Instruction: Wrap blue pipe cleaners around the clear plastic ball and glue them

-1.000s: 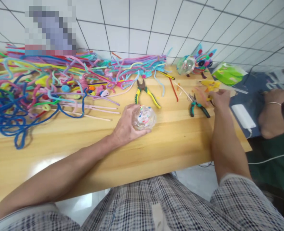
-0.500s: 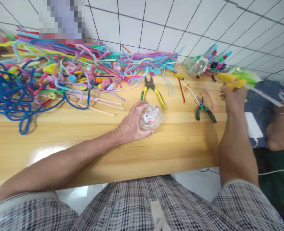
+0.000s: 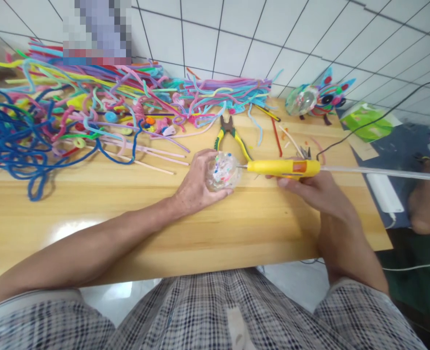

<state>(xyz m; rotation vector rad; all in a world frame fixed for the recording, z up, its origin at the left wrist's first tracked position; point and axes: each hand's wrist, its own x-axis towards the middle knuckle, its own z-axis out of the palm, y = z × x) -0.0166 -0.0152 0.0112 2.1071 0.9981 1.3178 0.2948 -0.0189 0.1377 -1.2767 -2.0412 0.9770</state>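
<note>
My left hand [image 3: 196, 182] is closed around the side of a clear round ball [image 3: 223, 172] with small coloured bits inside. My right hand [image 3: 313, 189] grips a yellow hot glue gun [image 3: 284, 167], a long clear glue stick [image 3: 383, 172] jutting from its back. The gun's metal nozzle points left and is close to the ball's right side; whether it touches I cannot tell. Just behind the ball lie pliers with yellow and green handles [image 3: 242, 144], jaws pointing away. A second pair of pliers [image 3: 305, 152] is mostly hidden behind the gun.
Pipe cleaners [image 3: 225, 95] lie piled along the wall, with a tangle of blue ones [image 3: 21, 131] at left. A finished colourful figure with a clear ball body [image 3: 306, 99] stands at back right. Beyond are a green packet [image 3: 368, 121], a white power strip [image 3: 385, 194] and another person's arm [image 3: 428, 194].
My right hand has brought the glue gun from the table's right end leftward and nearer, up to the ball. The left hand and ball have shifted slightly left.
</note>
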